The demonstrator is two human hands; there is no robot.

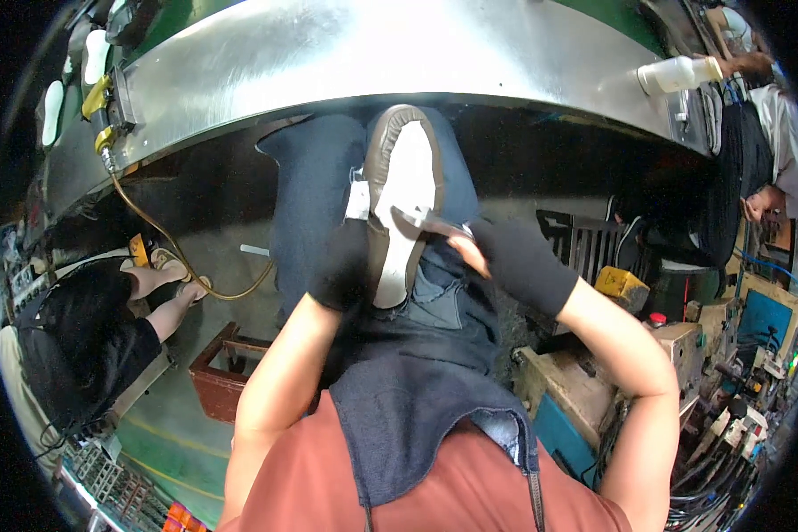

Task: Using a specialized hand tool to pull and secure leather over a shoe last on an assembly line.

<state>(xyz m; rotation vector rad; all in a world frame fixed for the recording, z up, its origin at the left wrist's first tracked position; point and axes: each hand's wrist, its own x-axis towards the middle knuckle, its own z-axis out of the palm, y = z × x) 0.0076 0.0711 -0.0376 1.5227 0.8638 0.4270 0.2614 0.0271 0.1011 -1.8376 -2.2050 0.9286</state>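
A dark brown shoe upper (pixel 383 155) rests sole side up across my lap, its toe pointing away from me. Its pale bottom (pixel 410 168) faces up, with the brown edge folded around it. My left hand (pixel 346 257), in a black glove, grips the left side of the shoe; white material shows at the fingers. From the right, my right hand (pixel 496 253), also black-gloved, closes around a metal hand tool (pixel 430 223) with a curved head. That head lies over the middle of the pale bottom. Its exact kind is unclear.
A shiny metal bench (pixel 328 53) curves across the front. At its left end are a yellow air tool (pixel 100 106) and hose (pixel 168 239). A person's hand at right touches a clear bottle (pixel 678 75). A brown stool (pixel 217 377) and machines (pixel 683 355) stand nearby.
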